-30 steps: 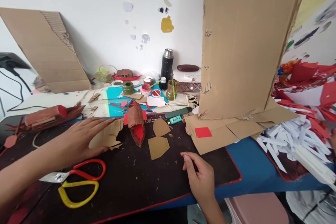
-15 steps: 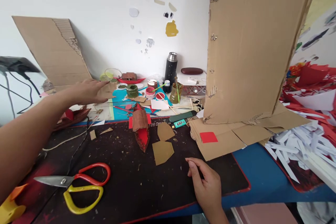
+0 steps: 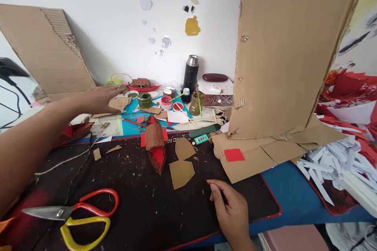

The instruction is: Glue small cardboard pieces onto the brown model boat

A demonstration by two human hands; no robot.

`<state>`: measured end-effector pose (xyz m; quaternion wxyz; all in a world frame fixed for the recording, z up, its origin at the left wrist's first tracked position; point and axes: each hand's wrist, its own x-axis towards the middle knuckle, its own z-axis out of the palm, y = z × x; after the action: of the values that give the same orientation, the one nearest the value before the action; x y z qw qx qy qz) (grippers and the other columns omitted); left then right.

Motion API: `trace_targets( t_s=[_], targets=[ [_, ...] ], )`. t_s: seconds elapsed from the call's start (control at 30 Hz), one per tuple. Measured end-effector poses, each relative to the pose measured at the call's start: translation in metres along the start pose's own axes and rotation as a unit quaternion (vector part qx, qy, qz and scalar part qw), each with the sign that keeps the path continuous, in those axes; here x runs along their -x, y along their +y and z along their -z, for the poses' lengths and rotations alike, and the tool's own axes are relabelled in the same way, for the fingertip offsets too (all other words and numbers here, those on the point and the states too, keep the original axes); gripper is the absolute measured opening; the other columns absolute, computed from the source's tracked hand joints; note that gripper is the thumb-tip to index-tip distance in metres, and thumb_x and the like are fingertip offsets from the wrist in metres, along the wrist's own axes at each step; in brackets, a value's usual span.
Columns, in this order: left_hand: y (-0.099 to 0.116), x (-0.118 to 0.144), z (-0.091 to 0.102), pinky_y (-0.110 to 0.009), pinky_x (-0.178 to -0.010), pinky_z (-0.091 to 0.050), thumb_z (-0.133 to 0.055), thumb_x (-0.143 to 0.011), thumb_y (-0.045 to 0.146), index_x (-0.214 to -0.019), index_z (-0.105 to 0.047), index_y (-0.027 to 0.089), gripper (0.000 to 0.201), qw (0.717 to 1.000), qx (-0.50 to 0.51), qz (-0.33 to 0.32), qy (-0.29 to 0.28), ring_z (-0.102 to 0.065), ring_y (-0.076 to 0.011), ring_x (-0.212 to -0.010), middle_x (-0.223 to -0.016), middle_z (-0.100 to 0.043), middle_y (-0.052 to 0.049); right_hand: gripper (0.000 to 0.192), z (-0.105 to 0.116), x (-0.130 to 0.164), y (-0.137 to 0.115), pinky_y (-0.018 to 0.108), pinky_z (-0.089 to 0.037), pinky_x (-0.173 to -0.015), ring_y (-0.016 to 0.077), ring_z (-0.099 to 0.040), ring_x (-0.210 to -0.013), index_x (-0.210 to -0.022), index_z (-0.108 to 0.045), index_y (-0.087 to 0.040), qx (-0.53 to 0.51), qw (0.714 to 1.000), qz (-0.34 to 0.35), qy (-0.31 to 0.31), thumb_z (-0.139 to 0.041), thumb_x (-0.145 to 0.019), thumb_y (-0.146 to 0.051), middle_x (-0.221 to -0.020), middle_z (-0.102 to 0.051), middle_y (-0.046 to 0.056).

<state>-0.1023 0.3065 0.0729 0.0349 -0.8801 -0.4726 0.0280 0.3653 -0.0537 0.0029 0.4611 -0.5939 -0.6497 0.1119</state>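
Two hands apart: my left hand (image 3: 98, 100) reaches far, fingers spread flat over a torn brown cardboard scrap (image 3: 119, 104); my right hand (image 3: 231, 208) rests loosely curled, empty, beside unglued tan cardboard cutouts (image 3: 182, 172) and the half-covered red model boat (image 3: 155, 144).

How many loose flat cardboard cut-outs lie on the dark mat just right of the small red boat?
2: a smaller cut-out behind, near the lighter, and a larger cut-out in front, nearer the right hand. Neither appears hidden.
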Motion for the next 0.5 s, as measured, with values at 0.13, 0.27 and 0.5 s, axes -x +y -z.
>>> trace_targets(
  t_s=[0.13, 0.27, 0.5],
  targets=[
    [0.044, 0.026, 0.013, -0.058, -0.145, -0.021, -0.073, -0.096, 0.055, -0.185, -0.035, 0.02, 0.103, 0.998, 0.004, -0.063, -0.014, -0.022, -0.0401, -0.182, -0.196, -0.028, -0.014, 0.029, -0.001, 0.001, 0.001, 0.023, -0.066, -0.059, 0.0188, -0.079, -0.054, -0.104, -0.089, -0.022, 0.0, 1.0, -0.002, -0.009, -0.064, -0.117, -0.031, -0.069, -0.082, 0.001],
    [0.1, 0.047, 0.022, -0.059, -0.147, -0.011, -0.071, -0.099, 0.042, -0.188, -0.024, 0.033, 0.101, 0.98, 0.023, -0.191, 0.041, -0.016, -0.0374, -0.184, -0.198, -0.023, -0.007, 0.031, -0.003, 0.002, 0.001, 0.025, -0.067, -0.06, 0.02, -0.08, -0.055, -0.104, -0.089, -0.022, 0.007, 1.0, -0.011, -0.01, -0.064, -0.117, -0.032, -0.07, -0.083, 0.002],
    [0.134, 0.041, 0.035, -0.053, -0.146, -0.017, -0.062, -0.102, 0.023, -0.183, -0.039, 0.038, 0.086, 0.971, 0.063, -0.229, -0.021, -0.025, -0.0315, -0.183, -0.195, -0.033, -0.003, 0.03, -0.001, 0.0, -0.002, 0.026, -0.068, -0.063, 0.02, -0.08, -0.056, -0.104, -0.089, -0.022, 0.01, 1.0, -0.009, -0.012, -0.063, -0.117, -0.03, -0.069, -0.082, 0.002]
  ],
)
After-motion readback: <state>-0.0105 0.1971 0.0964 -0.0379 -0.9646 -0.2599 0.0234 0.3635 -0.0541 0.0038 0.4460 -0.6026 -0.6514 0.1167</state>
